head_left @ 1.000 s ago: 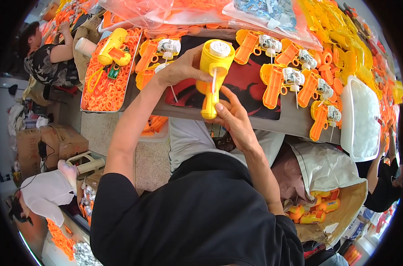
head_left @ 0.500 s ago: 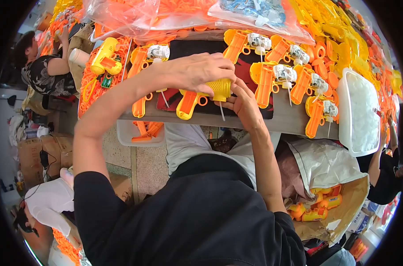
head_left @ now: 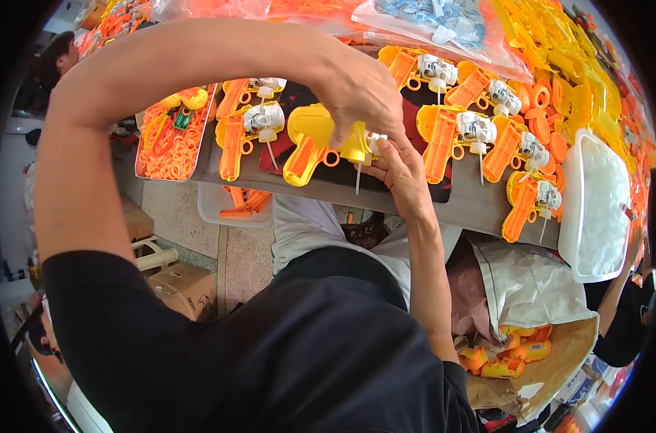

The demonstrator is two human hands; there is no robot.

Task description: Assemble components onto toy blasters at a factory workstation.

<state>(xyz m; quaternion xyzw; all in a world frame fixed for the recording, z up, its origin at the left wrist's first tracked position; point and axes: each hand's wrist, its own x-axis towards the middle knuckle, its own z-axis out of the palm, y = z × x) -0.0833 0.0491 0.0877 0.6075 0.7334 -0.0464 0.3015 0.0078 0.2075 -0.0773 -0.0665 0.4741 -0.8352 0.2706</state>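
Note:
On the dark mat in front of me, my left hand [head_left: 364,94] reaches over a yellow and orange toy gun [head_left: 310,126], its fingers curled round the yellow barrel part. At the muzzle end, my right hand [head_left: 402,173] pinches near a small white piece [head_left: 375,142]. A thin white tube [head_left: 357,178] hangs from the gun, and its orange grip points toward me. Part of the barrel is hidden under my left fingers. Open toy gun halves with white mechanisms lie on both sides, such as one half [head_left: 230,148] at left and another [head_left: 438,144] at right.
A tray of orange rings [head_left: 171,155] stands at the left, and a white tub [head_left: 595,216] at the right table edge. Yellow shells [head_left: 552,50] are heaped at far right. Below the table are a clear bin [head_left: 211,206] and a sack with toy guns [head_left: 503,368].
My left elbow has swung up and outward, and the left hand has turned over the barrel. More yellow shell now shows on the gun. My right hand stays at its muzzle end.

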